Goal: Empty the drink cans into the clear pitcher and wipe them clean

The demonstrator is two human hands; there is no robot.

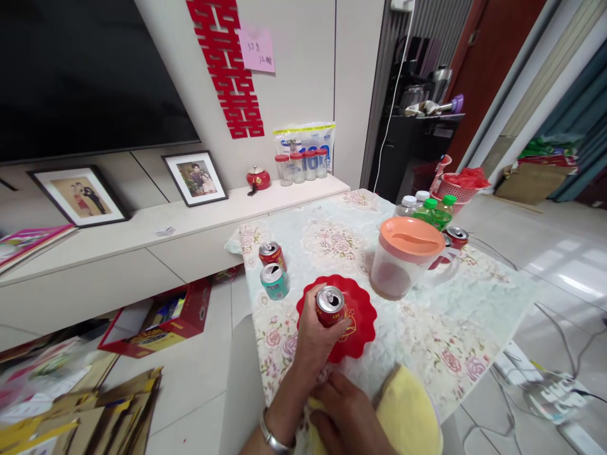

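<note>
My left hand [315, 335] wraps round an open red can [331, 307] over the red scalloped plate [361, 316]. Near the table's front edge, my right hand [344, 411] crosses below my left wrist, its fingers bent on yellow cloth [317, 420]. A larger yellow piece [408, 414] shows to the right of that hand. Left of the plate stand a green can [274, 282] and another red can [272, 254], both upright with open tops. A clear pitcher with an orange lid [403, 253] stands right of the plate.
Bottles with green and white caps [429, 213] and a red can [457, 237] stand behind the pitcher. The table wears a floral cloth [336, 240]. A low cabinet [190, 221] holds framed photos and jars. Flattened cardboard [109, 411] and cables lie on the floor.
</note>
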